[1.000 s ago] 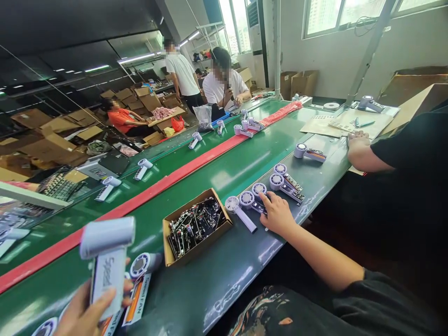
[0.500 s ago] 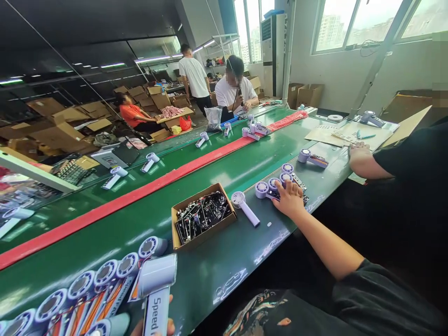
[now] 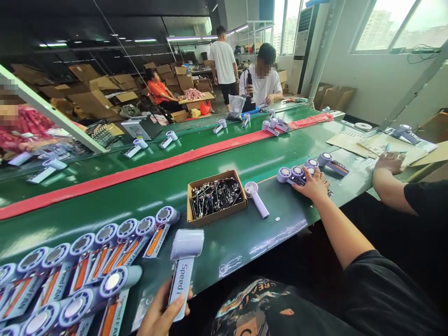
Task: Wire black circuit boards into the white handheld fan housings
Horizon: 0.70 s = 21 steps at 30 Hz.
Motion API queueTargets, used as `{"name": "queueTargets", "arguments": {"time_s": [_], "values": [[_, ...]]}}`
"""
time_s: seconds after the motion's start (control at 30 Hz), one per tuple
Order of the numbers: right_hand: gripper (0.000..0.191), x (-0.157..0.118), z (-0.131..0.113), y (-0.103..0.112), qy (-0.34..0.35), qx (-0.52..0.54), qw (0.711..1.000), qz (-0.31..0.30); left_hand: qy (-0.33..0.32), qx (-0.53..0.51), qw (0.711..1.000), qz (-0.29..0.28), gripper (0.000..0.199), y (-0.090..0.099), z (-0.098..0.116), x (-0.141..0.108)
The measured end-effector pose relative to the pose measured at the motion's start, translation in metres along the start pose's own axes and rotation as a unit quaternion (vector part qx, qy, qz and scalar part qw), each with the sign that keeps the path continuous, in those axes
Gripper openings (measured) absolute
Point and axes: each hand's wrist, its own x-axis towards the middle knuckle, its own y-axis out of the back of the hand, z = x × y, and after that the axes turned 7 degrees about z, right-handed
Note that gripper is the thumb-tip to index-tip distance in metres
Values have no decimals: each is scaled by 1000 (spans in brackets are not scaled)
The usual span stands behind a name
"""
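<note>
My left hand (image 3: 163, 310) is shut on a lilac handheld fan (image 3: 184, 261), gripping its handle printed "Speed" near the belt's front. Beside it, a row of several round-headed fans (image 3: 80, 275) lies on the green conveyor belt (image 3: 224, 242) with orange-striped cards. My right hand (image 3: 313, 184) rests with spread fingers on a cluster of lilac fan heads and dark circuit boards (image 3: 290, 176), hiding part of them. To its left lie a single fan (image 3: 255, 198) and a cardboard tray (image 3: 199, 196) heaped with circuit boards.
A co-worker's hand (image 3: 388, 163) lies near papers (image 3: 381, 147) at the right. A red strip (image 3: 140, 168) runs along the belt, and a farther belt (image 3: 196, 140) carries spaced fans. Beyond, a seated person holds a black tool, and cardboard boxes cover the floor.
My view has swung left, bringing the row of fans into sight. The fan in my left hand has risen and now stands more upright. My right hand stays on the cluster.
</note>
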Motion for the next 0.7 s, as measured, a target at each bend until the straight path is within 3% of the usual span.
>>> {"name": "queueTargets", "arguments": {"time_s": [0.07,0.13,0.2,0.23,0.27,0.3,0.33,0.4,0.43,0.47,0.57,0.63,0.7], "values": [[100,6,0,6,-20,4,1000,-3,-1,-15,1000,-11,69,-8,-3,-3],[105,-5,-8,11,-9,37,998,40,-3,-20,1000,-20,69,-15,-7,-3],[98,-38,-26,12,57,137,982,115,-17,-4,999,-35,66,-21,-10,1],[85,-63,-38,10,109,221,961,125,-31,11,998,-46,65,-24,-11,5],[70,-91,-52,6,169,316,930,84,-50,28,997,-57,63,-29,-10,8],[58,-121,-67,1,224,405,887,1,-71,47,994,-72,62,-35,-8,12],[51,-151,-83,-4,269,469,833,-120,-100,60,991,-65,61,-42,-5,15],[54,-201,-113,-14,256,563,726,-300,-166,89,981,-42,56,-59,4,21],[58,-219,-127,-19,227,605,681,-345,-202,106,973,-35,55,-68,8,23],[62,-231,-138,-22,194,646,650,-352,-233,120,965,-21,55,-77,11,25],[54,-237,-160,-28,120,695,634,-319,-276,127,953,2,75,-98,11,27],[47,-229,-164,-30,107,694,638,-316,-254,80,964,-9,95,-106,3,28],[46,-221,-164,-32,99,695,633,-326,-198,-33,979,-22,97,-111,-6,31]]}}
